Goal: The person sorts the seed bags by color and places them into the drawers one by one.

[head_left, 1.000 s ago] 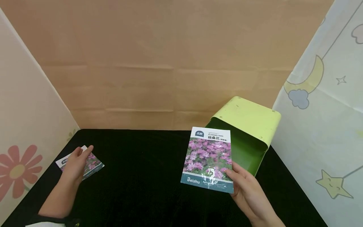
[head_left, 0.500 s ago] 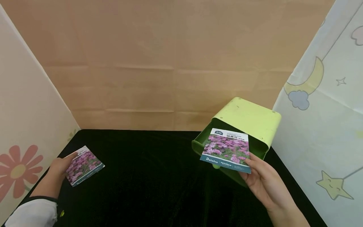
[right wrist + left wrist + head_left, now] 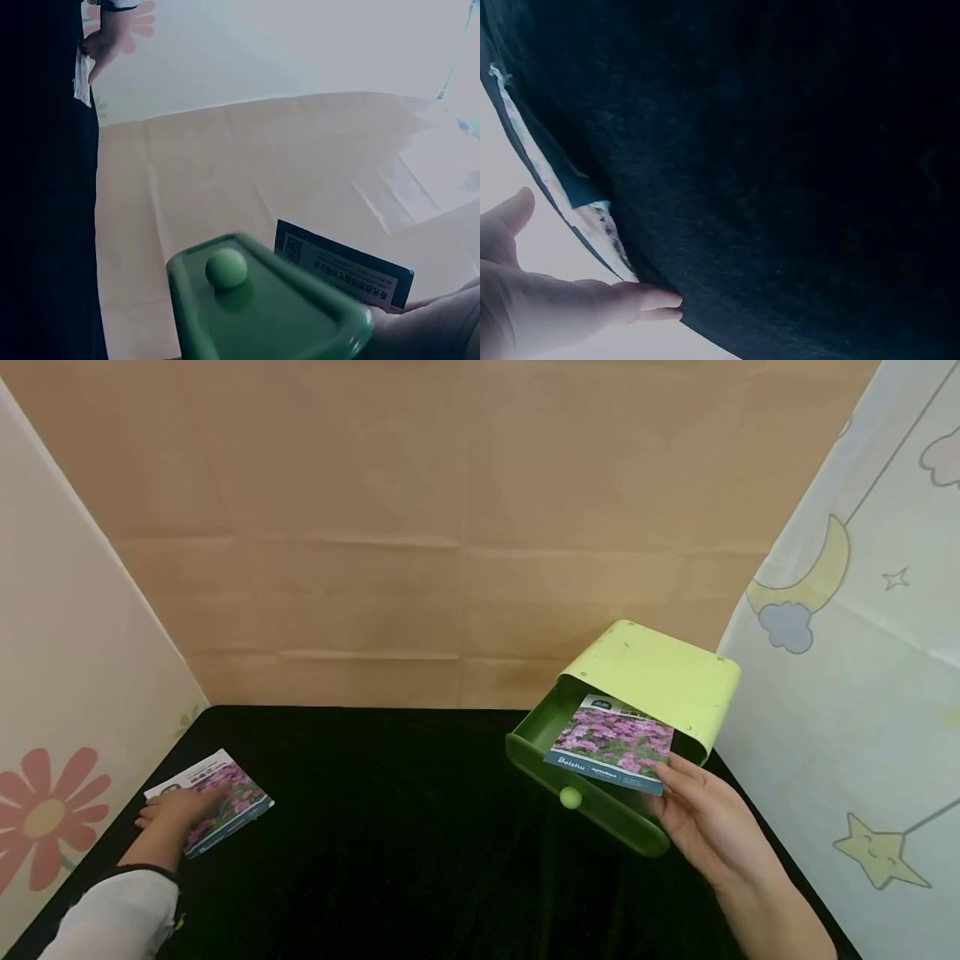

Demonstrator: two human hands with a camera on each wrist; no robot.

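A glossy pink-flowered seed packet (image 3: 611,743) is pinched by the right hand (image 3: 705,827) over the open green plastic drawer (image 3: 581,793), while a second flowered packet (image 3: 217,797) is pinned flat near the black table's (image 3: 390,860) left edge by the left hand's (image 3: 172,810) straight fingers.

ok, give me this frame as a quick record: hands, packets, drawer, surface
right hand: holds a seed packet by its near corner, over the open drawer
drawer: dark green, pulled out of a light green box, round knob on front
left hand: fingers rest flat on a second seed packet
second packet: lies flat on the table, near its left edge
table: black cloth
packet in drawer: partly inside, not released
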